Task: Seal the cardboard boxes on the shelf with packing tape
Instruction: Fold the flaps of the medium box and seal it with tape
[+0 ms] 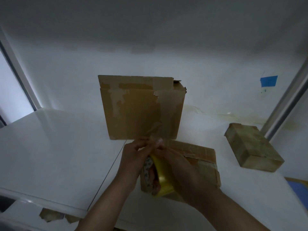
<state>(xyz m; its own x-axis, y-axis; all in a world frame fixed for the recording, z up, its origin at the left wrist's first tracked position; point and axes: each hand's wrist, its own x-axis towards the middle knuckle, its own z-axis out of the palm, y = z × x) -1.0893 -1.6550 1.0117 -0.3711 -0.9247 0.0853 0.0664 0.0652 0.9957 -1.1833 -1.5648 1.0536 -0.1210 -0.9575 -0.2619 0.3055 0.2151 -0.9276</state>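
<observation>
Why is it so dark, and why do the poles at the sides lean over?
Head view: the light is dim, so the upright box looks murky and only the tape roll stands out; the left hand and right hand blur at the fingertips; the wide lens makes the left post and right post lean.

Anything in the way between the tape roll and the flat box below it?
Nothing visible. The left hand and right hand hold the tape roll over the flat box; the upright box stands behind it, and the small box lies off to the right.
</observation>
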